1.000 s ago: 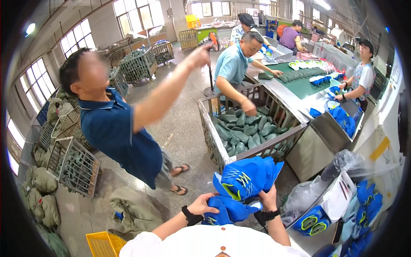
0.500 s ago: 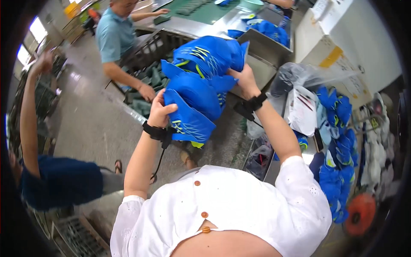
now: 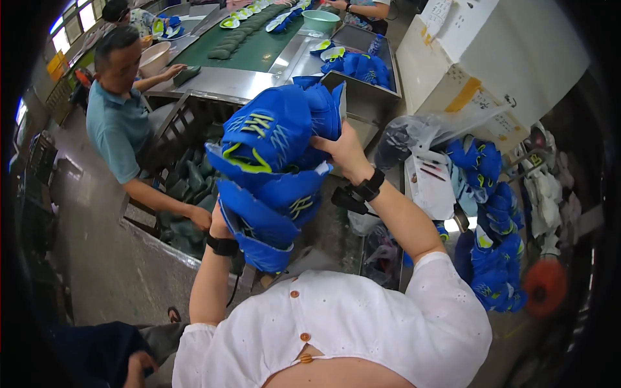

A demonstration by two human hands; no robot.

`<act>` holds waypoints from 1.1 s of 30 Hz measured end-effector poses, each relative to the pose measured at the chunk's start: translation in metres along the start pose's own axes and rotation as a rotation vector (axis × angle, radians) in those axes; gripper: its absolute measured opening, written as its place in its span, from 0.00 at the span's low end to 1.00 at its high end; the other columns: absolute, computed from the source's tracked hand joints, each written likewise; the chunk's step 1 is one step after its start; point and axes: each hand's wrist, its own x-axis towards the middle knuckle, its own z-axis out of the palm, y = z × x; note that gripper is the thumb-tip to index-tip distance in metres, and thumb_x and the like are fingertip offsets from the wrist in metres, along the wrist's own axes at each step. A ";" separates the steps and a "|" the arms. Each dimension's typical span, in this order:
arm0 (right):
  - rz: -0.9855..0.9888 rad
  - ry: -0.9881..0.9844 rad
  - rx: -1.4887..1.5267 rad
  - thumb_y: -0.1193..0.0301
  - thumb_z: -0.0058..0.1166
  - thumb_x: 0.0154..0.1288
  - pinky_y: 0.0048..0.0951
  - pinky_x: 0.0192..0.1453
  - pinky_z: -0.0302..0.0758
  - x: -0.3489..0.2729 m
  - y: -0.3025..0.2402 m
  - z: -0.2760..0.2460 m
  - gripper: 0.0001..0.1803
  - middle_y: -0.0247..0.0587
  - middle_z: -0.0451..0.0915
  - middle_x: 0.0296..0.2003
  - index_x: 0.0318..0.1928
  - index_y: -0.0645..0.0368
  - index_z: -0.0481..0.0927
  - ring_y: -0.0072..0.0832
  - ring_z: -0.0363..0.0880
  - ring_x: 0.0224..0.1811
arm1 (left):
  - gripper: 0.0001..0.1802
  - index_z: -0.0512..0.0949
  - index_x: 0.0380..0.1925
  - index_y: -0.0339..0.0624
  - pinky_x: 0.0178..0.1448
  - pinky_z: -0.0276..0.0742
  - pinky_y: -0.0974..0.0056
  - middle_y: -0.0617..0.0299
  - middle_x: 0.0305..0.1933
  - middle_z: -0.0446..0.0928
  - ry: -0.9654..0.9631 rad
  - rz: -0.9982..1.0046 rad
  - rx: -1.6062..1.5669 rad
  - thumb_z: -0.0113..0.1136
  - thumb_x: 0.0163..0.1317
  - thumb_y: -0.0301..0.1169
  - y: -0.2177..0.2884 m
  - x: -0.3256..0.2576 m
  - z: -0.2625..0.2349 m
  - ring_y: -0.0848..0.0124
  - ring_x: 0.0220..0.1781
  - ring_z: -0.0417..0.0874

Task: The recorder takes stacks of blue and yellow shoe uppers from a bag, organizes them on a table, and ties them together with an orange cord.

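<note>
A stack of blue shoe uppers (image 3: 265,129) with yellow-green and pale lacing patterns is held up in front of my chest. My right hand (image 3: 349,152) grips the stack's far right end, thumb on top. At the near left side my left hand (image 3: 220,222) clasps the lower uppers, its fingers mostly hidden behind them. Both wrists wear black straps with a cable. Beyond the stack, more blue uppers (image 3: 362,68) lie in a metal tray (image 3: 393,90) at the end of the work table.
A crate (image 3: 155,240) of dark green shoe-shaped pieces stands left, where a co-worker (image 3: 116,123) reaches in. A green conveyor (image 3: 252,48) carries rows of pieces. At right are a large white box (image 3: 446,77), a white carton (image 3: 430,184) and hanging blue uppers (image 3: 498,258). Another person (image 3: 97,355) is at lower left.
The stack has tipped, its near end now lower and closer to me, and my left hand is more covered by it. The person at left has lowered an arm and shifted down in view.
</note>
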 end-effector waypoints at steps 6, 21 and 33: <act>-0.262 0.025 -0.129 0.68 0.65 0.40 0.28 0.45 0.71 0.060 0.009 -0.019 0.31 0.46 0.76 0.37 0.46 0.67 0.68 0.31 0.76 0.38 | 0.09 0.67 0.41 0.42 0.45 0.74 0.61 0.58 0.40 0.73 0.056 0.130 0.173 0.39 0.63 0.30 -0.014 0.049 -0.035 0.66 0.39 0.77; -0.153 0.187 -0.397 0.56 0.63 0.39 0.38 0.41 0.72 0.253 0.087 -0.171 0.35 0.52 0.77 0.34 0.46 0.62 0.68 0.46 0.76 0.36 | 0.37 0.64 0.48 0.40 0.47 0.74 0.60 0.58 0.42 0.73 0.371 0.150 0.305 0.69 0.31 0.25 -0.119 0.285 -0.003 0.64 0.42 0.76; -0.497 0.282 -0.613 0.52 0.61 0.38 0.42 0.38 0.71 0.493 0.019 -0.236 0.36 0.56 0.76 0.31 0.43 0.64 0.67 0.50 0.75 0.35 | 0.30 0.64 0.48 0.33 0.51 0.69 0.66 0.58 0.42 0.73 -0.001 0.318 0.783 0.65 0.44 0.28 -0.043 0.557 0.017 0.70 0.43 0.74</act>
